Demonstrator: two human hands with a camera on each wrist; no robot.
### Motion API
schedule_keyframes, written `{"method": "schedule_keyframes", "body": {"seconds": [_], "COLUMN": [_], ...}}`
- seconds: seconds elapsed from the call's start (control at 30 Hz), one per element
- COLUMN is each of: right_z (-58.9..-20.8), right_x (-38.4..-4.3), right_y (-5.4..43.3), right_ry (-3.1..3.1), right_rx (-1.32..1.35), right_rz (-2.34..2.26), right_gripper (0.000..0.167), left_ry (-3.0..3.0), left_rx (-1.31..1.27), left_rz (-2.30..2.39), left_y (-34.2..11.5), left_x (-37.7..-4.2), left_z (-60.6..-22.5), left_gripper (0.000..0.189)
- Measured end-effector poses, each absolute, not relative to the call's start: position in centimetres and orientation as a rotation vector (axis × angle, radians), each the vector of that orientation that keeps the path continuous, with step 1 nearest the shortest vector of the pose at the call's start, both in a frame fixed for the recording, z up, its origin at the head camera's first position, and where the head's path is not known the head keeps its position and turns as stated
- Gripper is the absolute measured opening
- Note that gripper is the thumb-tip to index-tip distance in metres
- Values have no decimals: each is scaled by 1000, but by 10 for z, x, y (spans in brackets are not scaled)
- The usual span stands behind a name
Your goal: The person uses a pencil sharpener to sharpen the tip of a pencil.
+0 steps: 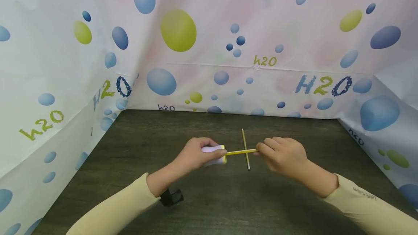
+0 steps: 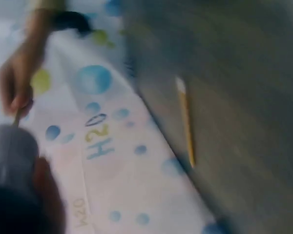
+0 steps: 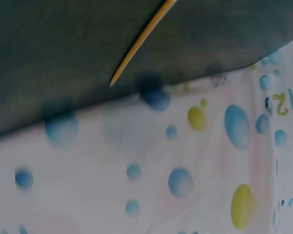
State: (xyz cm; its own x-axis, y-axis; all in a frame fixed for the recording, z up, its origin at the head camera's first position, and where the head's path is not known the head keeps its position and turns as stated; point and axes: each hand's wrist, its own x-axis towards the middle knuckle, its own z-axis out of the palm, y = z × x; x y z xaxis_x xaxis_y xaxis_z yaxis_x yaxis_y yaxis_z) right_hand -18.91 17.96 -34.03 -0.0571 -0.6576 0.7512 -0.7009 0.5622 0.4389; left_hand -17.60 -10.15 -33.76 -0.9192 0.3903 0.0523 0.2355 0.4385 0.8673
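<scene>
My left hand (image 1: 192,153) grips a lilac pencil sharpener (image 1: 212,150) with yellow edges, the thumb along its near side. Between the two hands runs a yellow pencil (image 1: 241,152), its left end at the sharpener's yellow end face. My right hand (image 1: 283,154) pinches the pencil's other end with curled fingers. How deep the tip sits in the sharpener is hidden. A second pencil (image 1: 244,140) lies on the table behind the held one, crossing it in the head view. In the blurred left wrist view the sharpener (image 2: 12,151) looks grey. The right wrist view shows the lying pencil (image 3: 139,46), but no hand.
The dark wooden table (image 1: 209,202) spreads under both hands. A white sheet (image 1: 209,46) printed with blue and green bubbles stands behind it and along both sides. A black strap piece (image 1: 171,197) hangs below the left wrist.
</scene>
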Motion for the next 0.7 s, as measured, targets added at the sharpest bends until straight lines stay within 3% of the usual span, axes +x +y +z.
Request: {"method": "schedule_keyframes", "body": {"seconds": [0.07, 0.13, 0.27, 0.37, 0.47, 0.6, 0.7], "right_z": [-341, -341, -335, -330, -329, -336, -343], "right_x": [-183, -177, -175, -184, -189, -185, -185], "right_y": [179, 180, 188, 195, 196, 190, 186], "right_ry": [-1959, -2266, -2963, -3246, -3275, -2809, -2165], "right_rx": [1121, 1163, 1241, 1010, 996, 1220, 1210], "right_rz": [152, 364, 1356, 2043, 1917, 894, 222], "right_gripper": [51, 47, 40, 38, 39, 45, 44], "left_ry": [2824, 3114, 3273, 3163, 3214, 3011, 2564], "left_rx": [938, 1498, 2571, 2788, 2434, 1352, 676], "left_rz": [1388, 1146, 492, 321, 466, 1007, 1337], "left_y": [-101, -102, -104, -104, -103, -104, -104], "left_x": [-172, -174, -187, -194, -193, -191, -196], "left_z": [-345, -352, -356, -356, -358, -354, -345], "left_gripper": [40, 49, 68, 69, 62, 46, 39]}}
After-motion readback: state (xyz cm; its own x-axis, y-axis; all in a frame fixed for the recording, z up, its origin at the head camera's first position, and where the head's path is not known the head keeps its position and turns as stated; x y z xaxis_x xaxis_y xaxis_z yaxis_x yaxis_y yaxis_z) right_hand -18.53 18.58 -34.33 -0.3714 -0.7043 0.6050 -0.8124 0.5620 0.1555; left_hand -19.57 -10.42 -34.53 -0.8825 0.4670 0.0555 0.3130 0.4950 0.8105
